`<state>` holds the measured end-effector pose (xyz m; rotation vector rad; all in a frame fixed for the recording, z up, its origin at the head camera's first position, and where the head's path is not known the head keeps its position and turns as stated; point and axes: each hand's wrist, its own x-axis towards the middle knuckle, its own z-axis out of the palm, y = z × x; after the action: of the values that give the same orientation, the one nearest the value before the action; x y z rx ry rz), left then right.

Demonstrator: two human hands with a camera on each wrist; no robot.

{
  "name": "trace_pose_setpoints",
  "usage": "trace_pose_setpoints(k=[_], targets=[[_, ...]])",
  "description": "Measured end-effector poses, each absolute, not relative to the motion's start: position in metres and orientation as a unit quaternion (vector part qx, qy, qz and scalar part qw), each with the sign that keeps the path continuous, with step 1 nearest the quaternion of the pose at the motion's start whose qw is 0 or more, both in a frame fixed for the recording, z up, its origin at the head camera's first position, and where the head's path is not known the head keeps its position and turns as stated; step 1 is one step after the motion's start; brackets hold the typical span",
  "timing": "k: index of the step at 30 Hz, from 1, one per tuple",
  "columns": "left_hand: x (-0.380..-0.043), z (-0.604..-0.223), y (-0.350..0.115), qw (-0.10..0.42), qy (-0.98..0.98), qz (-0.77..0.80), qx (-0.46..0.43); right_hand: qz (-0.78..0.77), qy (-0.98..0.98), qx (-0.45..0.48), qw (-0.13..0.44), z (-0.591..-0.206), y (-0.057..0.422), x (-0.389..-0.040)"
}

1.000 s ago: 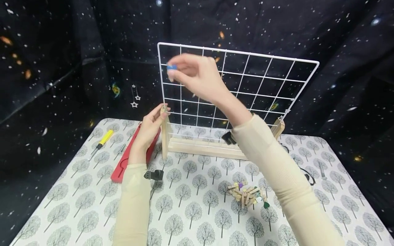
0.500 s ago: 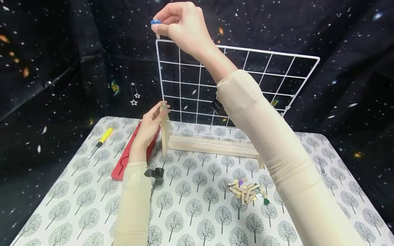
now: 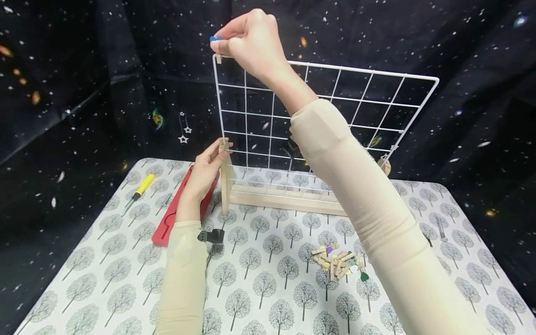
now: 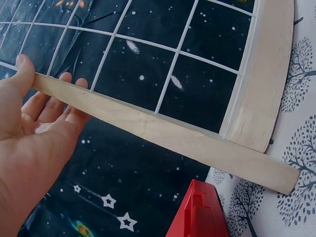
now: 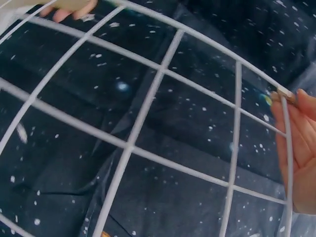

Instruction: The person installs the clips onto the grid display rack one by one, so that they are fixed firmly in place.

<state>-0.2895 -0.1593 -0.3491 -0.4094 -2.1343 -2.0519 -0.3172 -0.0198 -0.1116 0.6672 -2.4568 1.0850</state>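
Observation:
At the top left corner of a white wire grid panel (image 3: 340, 69), my right hand (image 3: 257, 46) pinches a small wooden clothespin (image 3: 219, 59) with a blue decoration. The tip of the clothespin sits over the top wire in the head view. In the right wrist view, the clothespin (image 5: 286, 94) meets the wire at the corner, fingers and thumb around it. My left hand (image 3: 204, 167) grips the upper end of the left wooden post (image 3: 225, 186). The left wrist view has the thumb on one side of that post (image 4: 143, 123) and fingers behind it.
Several decorated clothespins (image 3: 333, 263) lie heaped on the tree-patterned tablecloth (image 3: 259, 298). A red tray (image 3: 169, 223) is beneath the left forearm, with a yellow-handled screwdriver (image 3: 144, 185) further left. A thin metal tool (image 3: 441, 229) lies at right.
My right hand has risen from in front of the grid to its top left corner, then lowered slightly, bringing the clothespin onto the top wire. The left hand stays on the post.

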Motion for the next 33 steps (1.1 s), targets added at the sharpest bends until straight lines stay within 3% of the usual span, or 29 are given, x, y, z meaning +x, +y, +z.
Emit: trace_pose_setpoints(k=[5, 23, 33], targets=[[-0.290, -0.350, -0.160, 0.072, -0.709, -0.688, -0.138, 0.381, -0.878, 0.242, 0.160, -0.112, -0.019, -0.317], [-0.292, -0.357, -0.158, 0.079, -0.721, -0.677, -0.121, 0.299, -0.885, 0.288, 0.212, -0.125, -0.002, -0.305], [-0.304, -0.378, -0.162, 0.086, -0.729, -0.669, -0.114, 0.329, -0.805, 0.415, 0.269, -0.184, 0.048, -0.266]])
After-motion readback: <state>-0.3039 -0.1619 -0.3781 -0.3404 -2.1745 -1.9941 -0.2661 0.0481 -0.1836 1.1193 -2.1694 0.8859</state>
